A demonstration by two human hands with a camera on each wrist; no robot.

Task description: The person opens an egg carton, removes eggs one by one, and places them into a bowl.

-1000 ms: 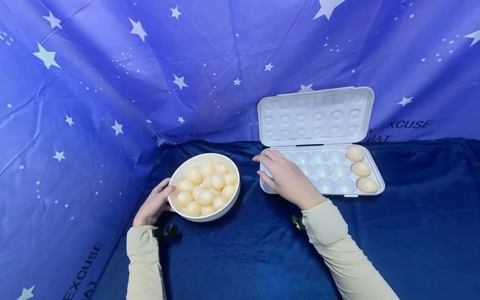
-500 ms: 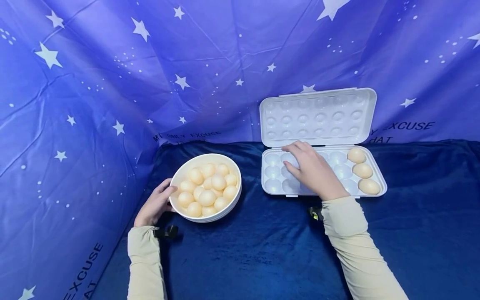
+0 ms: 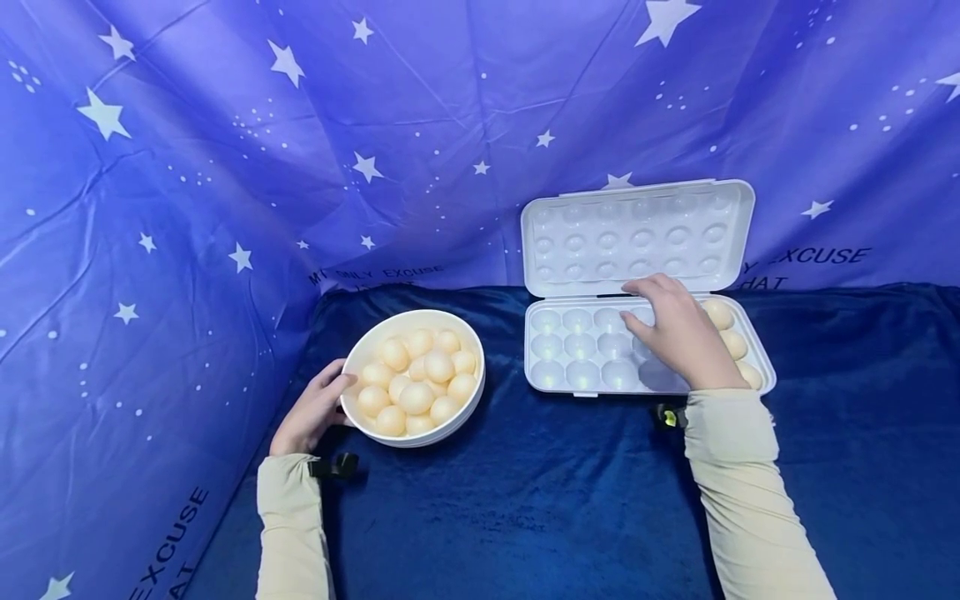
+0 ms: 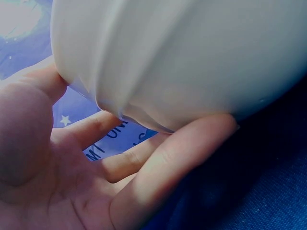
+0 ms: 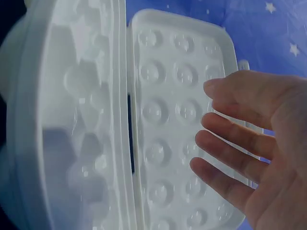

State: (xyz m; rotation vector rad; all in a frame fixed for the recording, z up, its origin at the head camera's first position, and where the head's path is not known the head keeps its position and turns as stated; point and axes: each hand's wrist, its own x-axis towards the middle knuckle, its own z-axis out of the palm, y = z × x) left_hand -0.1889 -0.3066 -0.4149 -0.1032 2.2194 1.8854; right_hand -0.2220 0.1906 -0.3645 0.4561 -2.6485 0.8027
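My left hand [image 3: 306, 417] holds a white bowl [image 3: 459, 419] filled with several pale eggs [image 3: 415, 397], and the bowl leans toward me. In the left wrist view, its thumb lies at one side of the white bowl [image 4: 192, 52] while the other fingers support it from below. My right hand [image 3: 681, 337] hovers over the right part of a white plastic egg carton [image 3: 531, 350], its fingers spread and nothing in them. Behind the hand, in the carton's rightmost column, three eggs [image 3: 733, 344] are partly covered. The right wrist view shows the carton's dimpled lid [image 5: 172, 96] beyond the fingers.
The carton's lid [image 3: 641, 237] stands raised against a blue star-patterned curtain [image 3: 420, 100] at the back and left. Dark blue cloth [image 3: 487, 517] covers the table. Several bare cups [image 3: 579, 347] fill the carton's left side.
My right hand has travelled rightward over the carton, from its left end to near the eggs on the right. The left hand and bowl have barely moved.
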